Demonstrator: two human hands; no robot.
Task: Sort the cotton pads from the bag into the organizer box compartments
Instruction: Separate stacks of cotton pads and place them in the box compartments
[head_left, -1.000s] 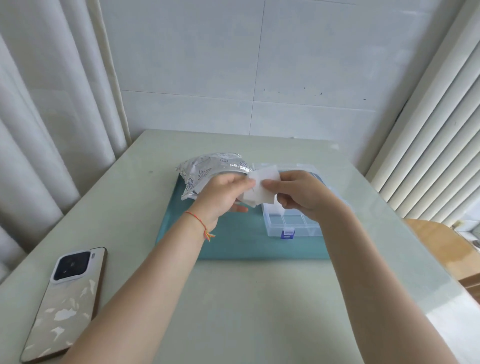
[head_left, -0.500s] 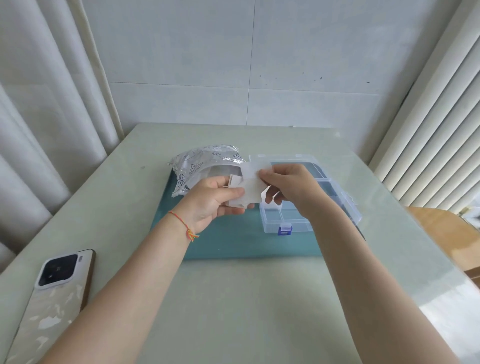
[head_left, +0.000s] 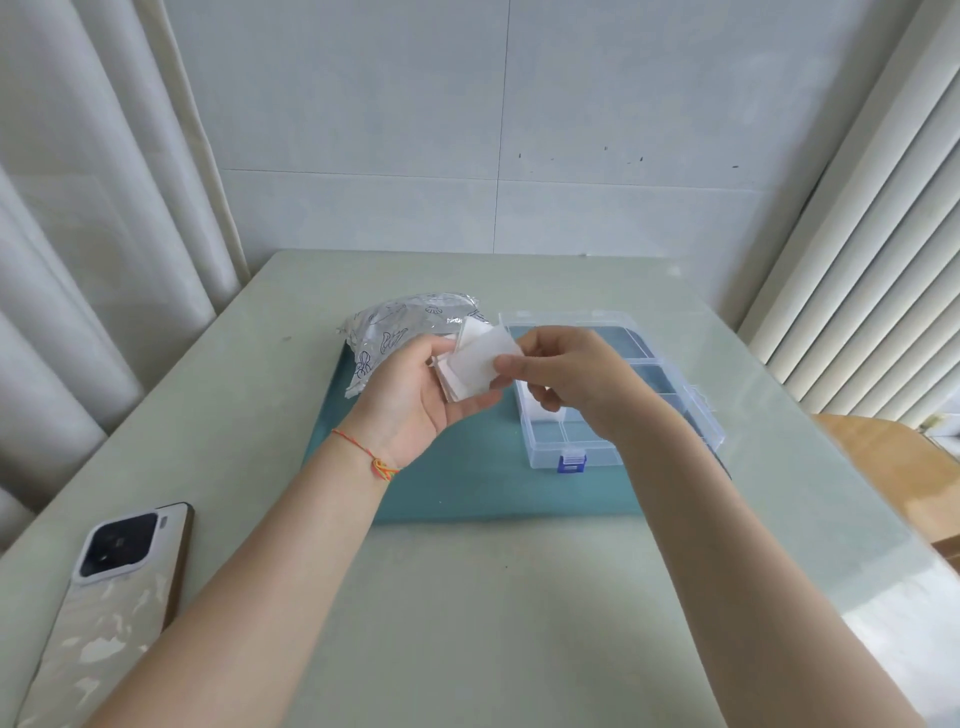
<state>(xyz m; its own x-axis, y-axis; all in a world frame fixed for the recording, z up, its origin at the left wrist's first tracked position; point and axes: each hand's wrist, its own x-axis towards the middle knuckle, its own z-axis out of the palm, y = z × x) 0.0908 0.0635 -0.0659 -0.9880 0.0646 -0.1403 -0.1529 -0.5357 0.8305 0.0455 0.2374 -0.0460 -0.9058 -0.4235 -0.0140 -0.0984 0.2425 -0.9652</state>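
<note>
Your forearms are bare, with no sleeves in view. Around your left wrist sits a thin cord bracelet (head_left: 363, 451) of orange-red thread, tied in a small knot with short loose ends in orange and yellow. Your right wrist wears nothing.

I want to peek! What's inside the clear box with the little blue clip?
The organizer box looks mostly bare inside, showing the teal mat through its clear bottom. The right hand, pinching a cotton pad, covers the middle compartments, so those stay hidden.
</note>
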